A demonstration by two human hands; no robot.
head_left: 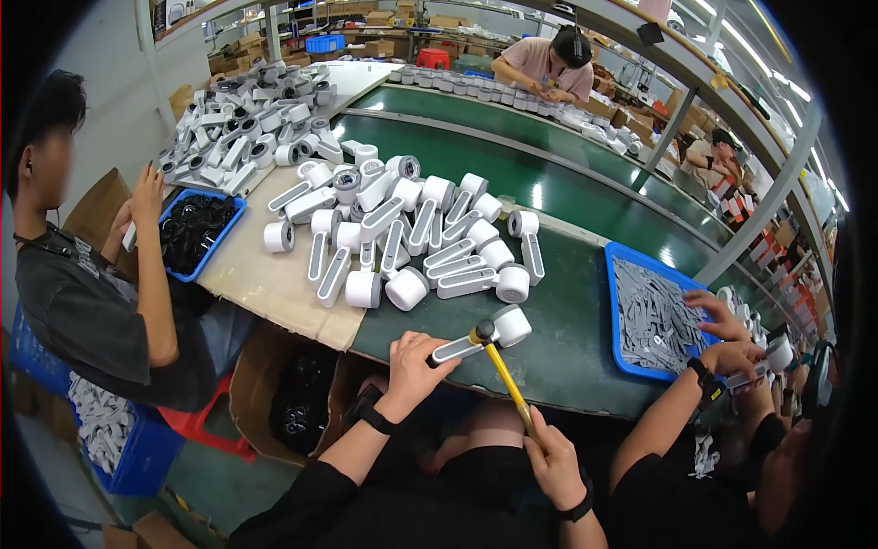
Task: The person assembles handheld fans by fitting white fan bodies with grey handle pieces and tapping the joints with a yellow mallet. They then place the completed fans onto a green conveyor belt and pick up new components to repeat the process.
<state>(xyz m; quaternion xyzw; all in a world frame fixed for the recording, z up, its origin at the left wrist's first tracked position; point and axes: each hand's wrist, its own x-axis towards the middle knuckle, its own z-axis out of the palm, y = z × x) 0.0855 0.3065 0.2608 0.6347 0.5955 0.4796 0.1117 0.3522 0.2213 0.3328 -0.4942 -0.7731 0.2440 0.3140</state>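
Observation:
My left hand (413,368) is closed around the handle end of a white handheld device (510,327) at the table's near edge. The device has a drum-shaped head, pointing right, and a long handle with a grey inset. In my right hand (556,463) is a hammer (508,377) with a yellow handle, gripped near its lower end. Its dark head is over the device's handle, close to the drum; whether they touch I cannot tell. Just beyond lies a loose pile of similar white devices (402,220), handles pointing various ways.
At left, a person handles a part beside a blue tray of black parts (194,231); behind it is a larger device heap (247,128). On the right, another person's hands work by a blue tray of grey strips (654,316). A green conveyor (549,174) runs behind.

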